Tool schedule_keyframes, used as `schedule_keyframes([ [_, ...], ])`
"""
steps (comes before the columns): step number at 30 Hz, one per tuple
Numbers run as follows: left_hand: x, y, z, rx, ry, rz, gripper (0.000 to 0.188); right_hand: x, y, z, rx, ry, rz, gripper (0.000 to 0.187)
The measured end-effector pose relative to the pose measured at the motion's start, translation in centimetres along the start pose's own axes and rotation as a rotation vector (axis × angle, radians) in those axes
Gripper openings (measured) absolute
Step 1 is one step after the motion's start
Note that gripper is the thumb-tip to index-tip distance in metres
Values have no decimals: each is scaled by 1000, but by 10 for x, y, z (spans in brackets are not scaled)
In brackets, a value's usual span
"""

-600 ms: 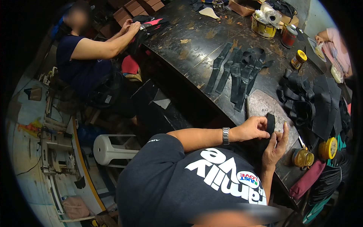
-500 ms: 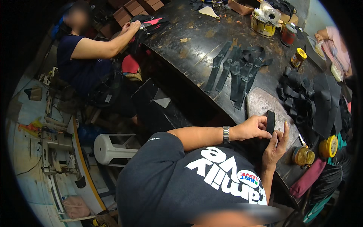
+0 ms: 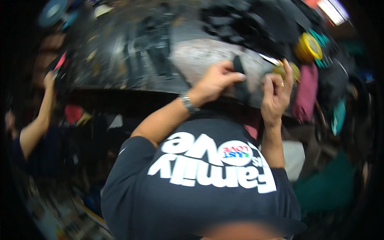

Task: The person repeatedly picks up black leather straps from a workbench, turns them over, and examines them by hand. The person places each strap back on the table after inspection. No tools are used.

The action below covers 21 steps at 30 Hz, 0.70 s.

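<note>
Head view: blurred hands [image 3: 248,86], black strip [image 3: 239,80]

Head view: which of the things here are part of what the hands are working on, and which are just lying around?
In hand:
- black strip piece, pinched in the left hand
- right hand, raised beside it
- grey work slab under the hands

Lying about:
- black cut pieces piled on the dark table
- yellow tape roll
- pink cloth
- co-worker's arm at the left
</note>
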State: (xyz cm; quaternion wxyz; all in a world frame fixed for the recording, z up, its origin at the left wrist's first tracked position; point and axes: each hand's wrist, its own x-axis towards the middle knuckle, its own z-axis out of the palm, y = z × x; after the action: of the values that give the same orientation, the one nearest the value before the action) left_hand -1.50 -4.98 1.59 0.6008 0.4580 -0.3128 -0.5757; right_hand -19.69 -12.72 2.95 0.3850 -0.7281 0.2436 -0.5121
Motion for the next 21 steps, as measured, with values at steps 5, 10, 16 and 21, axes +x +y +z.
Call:
schedule_keyframes([
  [5, -5, -4, 9, -189, -32, -119, 22, 31, -17, -83, -426, 37, -141, 26],
  [10, -6, -6, 9, -229, -95, -83, 20, 55, -1, -99, -696, -115, -10, 44],
  [16, -14, -5, 8, -251, -93, -72, 19, 62, 17, -89, -1081, -387, -148, 47],
  [21, -18, -2, 7, -243, -87, -72, 20, 61, 11, -86, -827, -116, -177, 38],
])
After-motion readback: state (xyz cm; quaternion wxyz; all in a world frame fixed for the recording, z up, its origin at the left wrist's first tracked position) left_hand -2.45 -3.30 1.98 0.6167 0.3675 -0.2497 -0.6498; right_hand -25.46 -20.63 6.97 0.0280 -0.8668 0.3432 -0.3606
